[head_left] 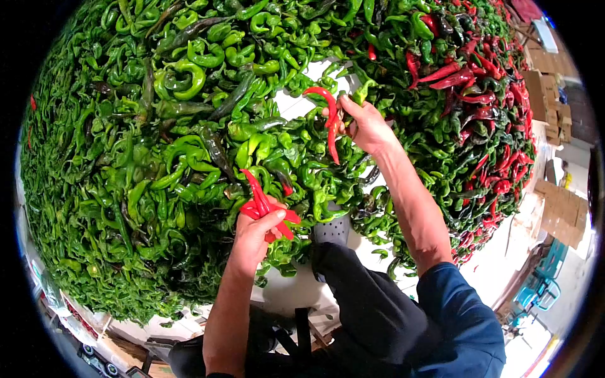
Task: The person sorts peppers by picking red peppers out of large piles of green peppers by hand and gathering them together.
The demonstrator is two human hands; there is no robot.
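Observation:
My left hand (pixel 257 232) is closed around several red chili peppers (pixel 257 189); their tips stick out above the thumb and to the right of the fist. Farther up and to the right, my right hand (pixel 364 126) pinches a curved red chili pepper (pixel 331 116) that hangs over the pile. A light green pepper (pixel 362 92) shows right at the thumb of that hand. Beneath both hands spreads a big heap of green peppers (pixel 189 157), with a few dark ones mixed in.
Many red peppers (pixel 460 79) lie along the heap's right side. White floor (pixel 293 104) shows through a gap near the middle. My shoe (pixel 331 230) stands at the heap's near edge. Cardboard boxes (pixel 561 211) and a teal chair (pixel 547 293) are at the far right.

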